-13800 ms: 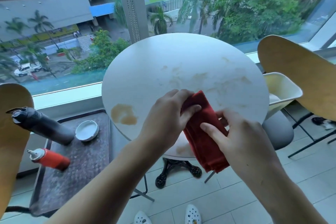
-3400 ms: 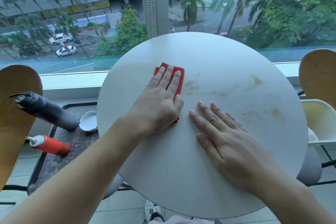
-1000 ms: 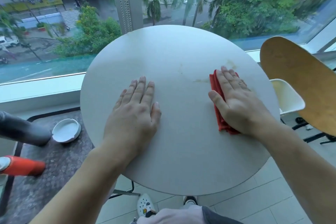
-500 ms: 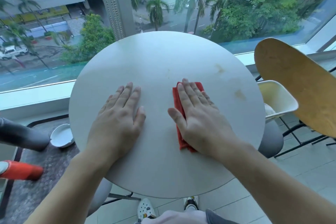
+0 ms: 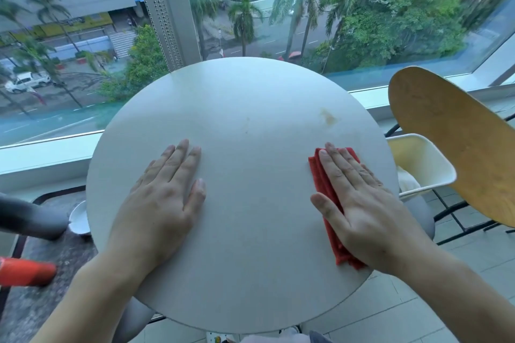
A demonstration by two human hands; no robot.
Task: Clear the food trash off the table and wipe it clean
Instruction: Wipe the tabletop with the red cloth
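Note:
A round white table fills the middle of the view. My right hand lies flat with straight fingers on a folded red cloth, pressing it onto the right side of the tabletop. My left hand rests flat, palm down, on the left side of the table. A small brown stain shows on the far right part of the top, beyond the cloth. A faint speck marks the middle.
A wooden chair back and a white bin stand right of the table. On a dark tray to the left lie a black bottle, a red bottle and a white dish. A window runs behind.
My right hand has slid the red cloth from the middle of the table out to the right side. One of the two brown stains on the right is gone. My left hand stayed flat.

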